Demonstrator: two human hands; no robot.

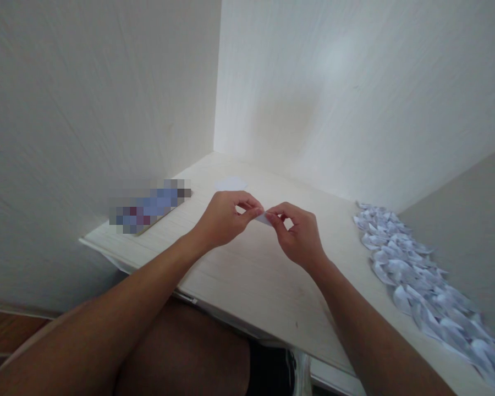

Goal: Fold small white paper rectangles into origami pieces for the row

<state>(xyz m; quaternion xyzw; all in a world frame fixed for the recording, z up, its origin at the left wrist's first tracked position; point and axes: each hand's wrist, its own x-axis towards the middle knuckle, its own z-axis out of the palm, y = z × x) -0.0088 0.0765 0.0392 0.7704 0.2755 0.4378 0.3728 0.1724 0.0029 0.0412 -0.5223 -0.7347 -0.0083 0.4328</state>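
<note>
Above the middle of the pale table, my left hand (234,215) and my right hand (296,228) meet at a small piece of white paper (264,219). Each hand pinches it between thumb and index finger, fingertips nearly touching. Most of the paper is hidden behind the fingers, so I cannot tell its full shape or whether it is folded. Just beyond my left hand lies a flat white paper piece (231,183), its near edge covered by the hand.
Along the right side of the table (239,280) runs a long heap of folded white paper pieces (408,264). A flat, blurred-out device (150,209) rests at the left edge by the wall. Walls close in the left and back. My legs are below the front edge.
</note>
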